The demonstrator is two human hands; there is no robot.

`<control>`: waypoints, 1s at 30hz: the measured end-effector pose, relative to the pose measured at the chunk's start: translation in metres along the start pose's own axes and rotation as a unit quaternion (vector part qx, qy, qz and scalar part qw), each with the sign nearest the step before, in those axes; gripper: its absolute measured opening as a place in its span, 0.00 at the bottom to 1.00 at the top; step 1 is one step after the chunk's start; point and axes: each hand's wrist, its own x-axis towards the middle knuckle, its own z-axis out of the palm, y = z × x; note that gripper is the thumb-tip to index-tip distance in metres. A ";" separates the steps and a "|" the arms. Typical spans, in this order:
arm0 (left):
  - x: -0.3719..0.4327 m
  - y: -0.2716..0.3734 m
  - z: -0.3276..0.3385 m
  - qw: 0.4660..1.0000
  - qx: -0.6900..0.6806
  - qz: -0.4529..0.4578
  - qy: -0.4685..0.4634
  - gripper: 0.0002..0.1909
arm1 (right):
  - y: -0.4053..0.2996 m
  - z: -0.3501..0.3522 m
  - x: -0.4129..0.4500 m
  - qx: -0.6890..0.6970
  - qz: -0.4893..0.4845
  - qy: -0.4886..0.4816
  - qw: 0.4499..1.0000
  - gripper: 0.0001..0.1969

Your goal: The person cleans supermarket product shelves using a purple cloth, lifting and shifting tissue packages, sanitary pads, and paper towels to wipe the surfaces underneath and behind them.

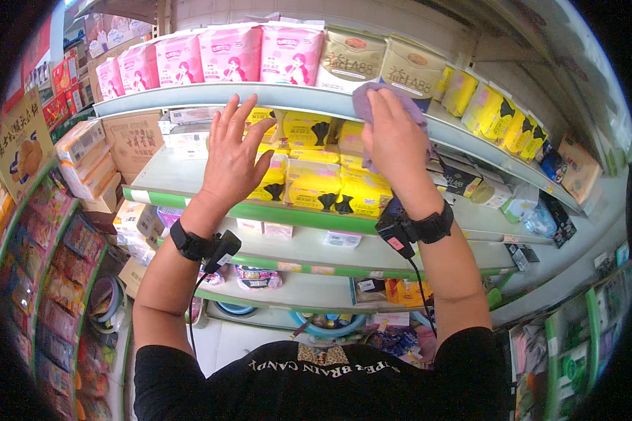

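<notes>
My right hand (397, 139) presses a purple cloth (361, 102) against the pale front edge of the upper shelf (295, 97). Just above the cloth stand two gold packs (413, 66) on that shelf. My left hand (231, 152) holds nothing. Its fingers are spread, with the tips close to the same shelf edge; I cannot tell whether they touch it. Pink packs (229, 52) stand in a row above it. Behind and between my hands, yellow packs (313, 184) lie stacked on the shelf below, partly hidden by my hands.
Lower shelves (305, 247) with green edge strips hold small boxes and packs. At the left are a carton (131, 139), stacked tissue packs (84, 158) and a curved rack of bagged goods (58, 294). A blue basin (326, 326) sits low down. Cables hang from both wristbands.
</notes>
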 end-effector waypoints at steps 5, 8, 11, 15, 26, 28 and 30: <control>-0.005 -0.043 -0.016 1.000 -0.002 0.021 0.011 0.25 | -0.048 0.027 0.020 0.013 -0.059 0.085 0.995 0.20; -0.011 -0.072 -0.027 1.000 -0.015 0.020 0.010 0.25 | -0.078 0.043 0.029 0.014 -0.066 0.111 0.992 0.19; -0.019 -0.102 -0.033 0.999 -0.020 0.022 0.014 0.26 | -0.104 0.054 0.038 0.013 -0.069 0.114 0.991 0.20; -0.026 -0.134 -0.039 0.999 -0.034 0.033 0.018 0.26 | -0.129 0.068 0.043 0.007 -0.048 0.101 0.994 0.23; -0.032 -0.165 -0.050 0.998 -0.042 0.039 0.007 0.26 | -0.167 0.079 0.059 0.069 -0.081 0.125 0.986 0.22; -0.032 -0.166 -0.053 0.998 -0.034 0.040 0.017 0.26 | -0.175 0.083 0.069 0.077 -0.143 0.180 0.970 0.19; -0.038 -0.164 -0.054 0.999 -0.023 0.024 0.009 0.26 | -0.183 0.086 0.069 0.075 -0.121 0.147 0.979 0.18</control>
